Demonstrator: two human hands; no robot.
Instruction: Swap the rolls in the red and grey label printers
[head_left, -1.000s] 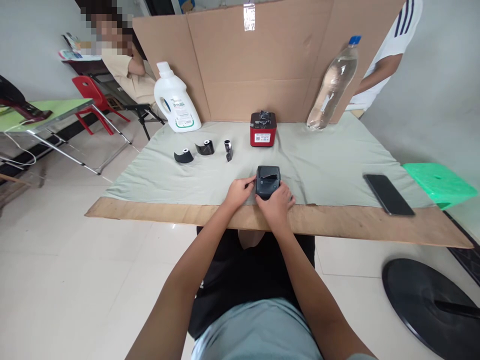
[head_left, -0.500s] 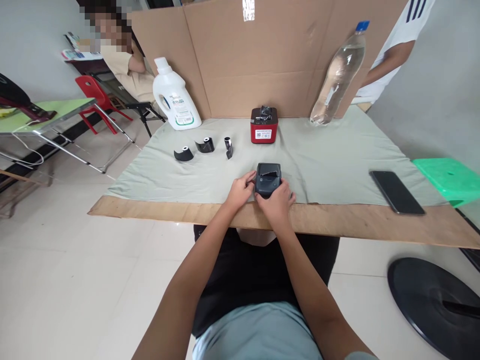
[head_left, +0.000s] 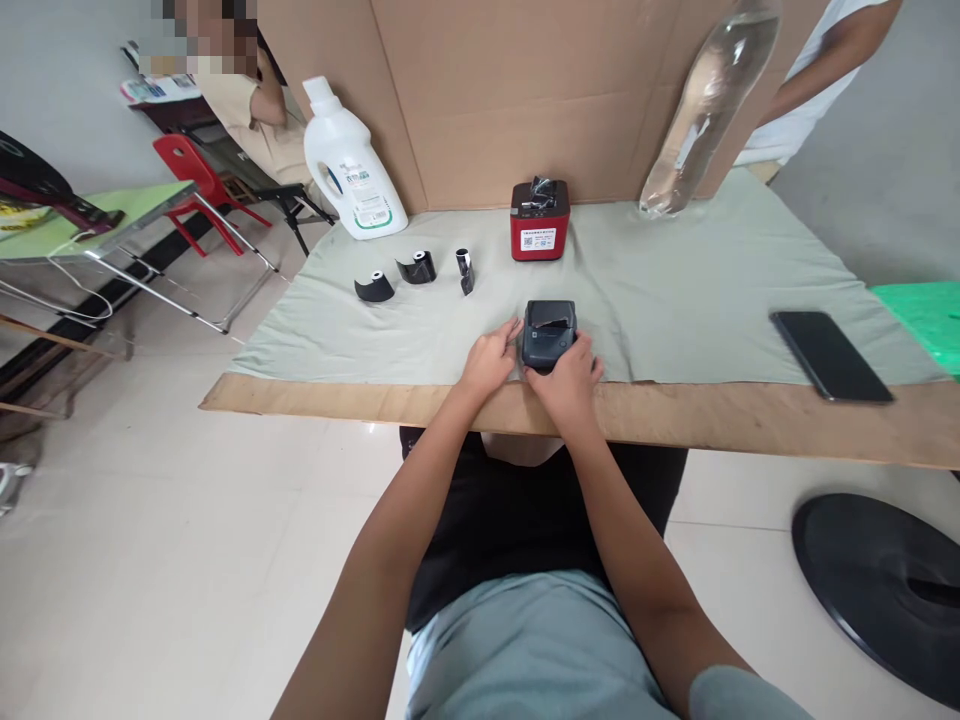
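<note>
A small black portable printer (head_left: 548, 345) sits near the front edge of the cloth, a dark strip lying across its top. My right hand (head_left: 567, 378) grips its front and right side, the thumb at the near left corner. Beside the printer's left side is my left hand (head_left: 489, 362), fingers outstretched and partly apart, fingertips close to the casing; whether they touch it I cannot tell. Farther back, several small black rolls lie loose: a left roll (head_left: 374, 288), a middle roll (head_left: 417, 268) and a narrow one (head_left: 465, 272). A red and black box-shaped device (head_left: 540, 222) stands behind the printer.
A white jug (head_left: 352, 165) and a tilted clear bottle (head_left: 701, 115) stand against a cardboard panel (head_left: 517, 90). A black phone (head_left: 831, 357) lies at the right. Along the front runs a bare wooden edge (head_left: 337, 397). Two people are beyond the panel.
The view has shifted, so the table's things appear higher and farther right. My left fingers stretch out a little more beside the printer. My right hand keeps its hold.
</note>
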